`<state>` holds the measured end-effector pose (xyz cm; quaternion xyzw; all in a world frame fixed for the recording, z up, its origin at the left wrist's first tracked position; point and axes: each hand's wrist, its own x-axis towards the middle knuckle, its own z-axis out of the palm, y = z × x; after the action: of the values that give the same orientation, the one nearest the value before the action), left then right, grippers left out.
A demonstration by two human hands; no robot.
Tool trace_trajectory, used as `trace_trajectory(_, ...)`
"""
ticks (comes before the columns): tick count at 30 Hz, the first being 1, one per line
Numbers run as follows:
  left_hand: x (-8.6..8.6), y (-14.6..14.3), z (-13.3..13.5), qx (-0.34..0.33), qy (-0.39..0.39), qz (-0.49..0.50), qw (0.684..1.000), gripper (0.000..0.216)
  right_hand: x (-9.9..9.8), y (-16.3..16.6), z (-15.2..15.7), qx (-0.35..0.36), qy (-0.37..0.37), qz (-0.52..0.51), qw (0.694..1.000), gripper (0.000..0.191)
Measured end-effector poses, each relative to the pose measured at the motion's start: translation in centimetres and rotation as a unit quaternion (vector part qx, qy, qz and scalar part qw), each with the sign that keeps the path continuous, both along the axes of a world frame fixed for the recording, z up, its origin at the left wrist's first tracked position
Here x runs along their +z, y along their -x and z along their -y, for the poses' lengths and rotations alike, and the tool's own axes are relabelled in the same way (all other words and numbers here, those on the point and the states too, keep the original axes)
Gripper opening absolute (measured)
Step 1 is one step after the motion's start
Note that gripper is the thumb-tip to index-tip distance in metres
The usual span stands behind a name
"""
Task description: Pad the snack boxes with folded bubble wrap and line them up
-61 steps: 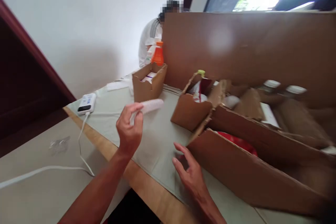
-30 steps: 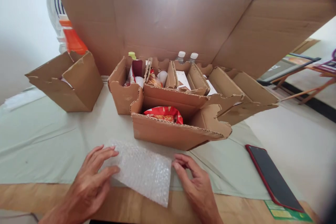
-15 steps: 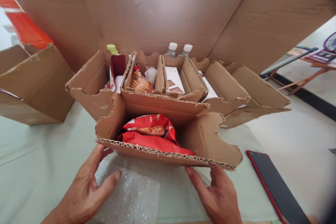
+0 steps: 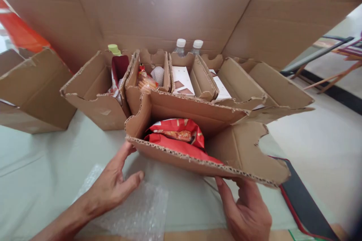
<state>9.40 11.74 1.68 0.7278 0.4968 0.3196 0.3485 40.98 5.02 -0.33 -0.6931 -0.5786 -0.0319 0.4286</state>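
A cardboard box with notched end walls is in front of me, turned at a slant with its right end nearer. Inside it lies a red snack packet. My right hand grips the box low at its front right, thumb against the front wall and fingers partly hidden beneath. At the box's left corner, my left hand touches it with outstretched fingers, their tips hidden. The left thumb stands apart from the box. Under and beside my left hand lies clear bubble wrap on the pale green cloth.
Behind stands a row of cardboard bins holding packets, biscuits and white cartons. Bottles with white caps rise behind them, before a tall cardboard panel. Another box stands left; a red-edged phone lies right.
The cardboard box has moved right and turned, its right end coming nearer and over part of the phone in view. Both hands have shifted right with it. The bubble wrap has spread leftward.
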Motion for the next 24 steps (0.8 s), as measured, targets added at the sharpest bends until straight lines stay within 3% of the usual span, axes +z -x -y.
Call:
trace_trajectory(4, 1.0, 3.1, 0.8, 0.069, 0.011, -0.054, 0.996, 0.065, 1.0, 0.7, 2.2, -0.016, 0.016, -0.028, 0.999, 0.036)
trace_trajectory(6, 1.6, 5.5, 1.8, 0.113, -0.002, -0.095, 0.989, 0.053, 1.1, 1.2, 3.6, 0.01, 0.038, -0.029, 0.999, 0.028)
trace_trajectory(8, 2.0, 8.0, 3.1, 0.158, -0.009, -0.143, 0.977, 0.043, 1.0, 2.0, 4.6, 0.118, 0.065, -0.003, 0.991, 0.019)
trace_trajectory(10, 2.0, 10.3, 4.5, 0.193, -0.008, -0.196, 0.961, 0.04, 0.8, 3.0, 4.8, 0.257, 0.066, 0.027, 0.964, 0.018)
trace_trajectory(12, 1.4, 11.9, 5.7, 0.204, -0.012, -0.257, 0.944, 0.04, 0.4, 4.3, 4.2, 0.34, 0.046, 0.056, 0.938, 0.02)
trace_trajectory(16, -0.3, 12.4, 6.6, 0.188, -0.035, -0.333, 0.923, 0.037, -0.4, 7.3, 1.6, 0.331, 0.049, 0.121, 0.935, 0.028)
trace_trajectory(19, -1.1, 11.0, 6.5, 0.16, -0.041, -0.327, 0.93, 0.019, -1.2, 9.6, 0.1, 0.288, 0.091, 0.189, 0.934, 0.036)
trace_trajectory(22, -1.3, 9.9, 6.6, 0.137, -0.046, -0.308, 0.94, 0.005, -1.6, 11.2, 0.0, 0.287, 0.103, 0.211, 0.929, 0.029)
trace_trajectory(24, -1.2, 9.8, 6.8, 0.128, -0.05, -0.286, 0.948, 0.006, -1.4, 11.7, 1.0, 0.307, 0.091, 0.173, 0.931, 0.025)
